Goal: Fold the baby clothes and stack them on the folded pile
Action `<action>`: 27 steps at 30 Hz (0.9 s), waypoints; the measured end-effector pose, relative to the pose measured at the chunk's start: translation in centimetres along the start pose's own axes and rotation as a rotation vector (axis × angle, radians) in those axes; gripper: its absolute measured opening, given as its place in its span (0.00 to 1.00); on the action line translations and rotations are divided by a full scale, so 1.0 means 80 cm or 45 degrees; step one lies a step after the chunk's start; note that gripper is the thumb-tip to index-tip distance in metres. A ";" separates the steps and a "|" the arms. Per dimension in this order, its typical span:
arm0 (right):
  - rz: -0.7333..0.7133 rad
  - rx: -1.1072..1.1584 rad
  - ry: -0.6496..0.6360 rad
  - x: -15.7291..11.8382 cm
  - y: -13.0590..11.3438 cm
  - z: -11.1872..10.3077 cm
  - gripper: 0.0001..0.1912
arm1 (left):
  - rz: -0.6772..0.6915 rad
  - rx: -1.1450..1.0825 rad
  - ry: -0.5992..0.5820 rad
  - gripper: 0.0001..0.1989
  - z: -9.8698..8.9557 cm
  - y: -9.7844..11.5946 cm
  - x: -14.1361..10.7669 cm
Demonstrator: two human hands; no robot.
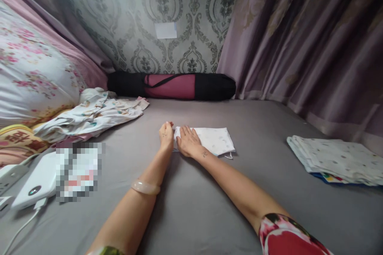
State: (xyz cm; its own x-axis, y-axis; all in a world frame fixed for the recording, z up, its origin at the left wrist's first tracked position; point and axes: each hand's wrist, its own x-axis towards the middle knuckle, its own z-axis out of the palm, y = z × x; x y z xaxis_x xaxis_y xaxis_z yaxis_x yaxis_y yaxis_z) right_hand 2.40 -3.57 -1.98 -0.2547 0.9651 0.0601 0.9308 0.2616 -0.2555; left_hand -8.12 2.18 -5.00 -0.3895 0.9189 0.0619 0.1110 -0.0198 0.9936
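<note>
A long cylindrical black-and-maroon fabric bag [170, 86] lies across the frame's upper centre, its contents hidden. At the frame's centre, a folded white printed cloth [217, 140] rests on the smooth grey bedsheet [254, 191]; grey sheet stretches from its right edge to a folded stack of pale patterned fabric [338, 161] at the right, and from its upper edge to the bag. The cloth's long axis runs left to right, a thin white loop at its lower right corner. The right hand [189, 141] lies flat, fingers extended, on its left part; the left hand [166, 133] is curled at its left edge, whether pinching it I cannot tell.
</note>
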 end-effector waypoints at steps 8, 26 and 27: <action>-0.058 0.068 -0.004 0.010 -0.009 0.008 0.31 | 0.046 0.093 -0.007 0.20 -0.005 0.005 -0.001; 0.042 0.011 0.046 -0.043 0.081 -0.021 0.31 | 0.981 1.354 -0.664 0.14 0.007 0.020 -0.069; 0.060 -0.004 0.071 -0.044 0.085 -0.022 0.31 | 0.997 1.369 -0.655 0.15 0.006 0.021 -0.070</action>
State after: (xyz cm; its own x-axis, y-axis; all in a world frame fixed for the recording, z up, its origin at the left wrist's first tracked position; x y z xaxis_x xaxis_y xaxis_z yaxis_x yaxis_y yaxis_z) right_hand 10.05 -5.21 -2.23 -0.1958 0.9754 0.1016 0.9421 0.2159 -0.2566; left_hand -5.31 -2.78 -3.71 0.4391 0.8535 0.2805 0.8577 -0.4912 0.1518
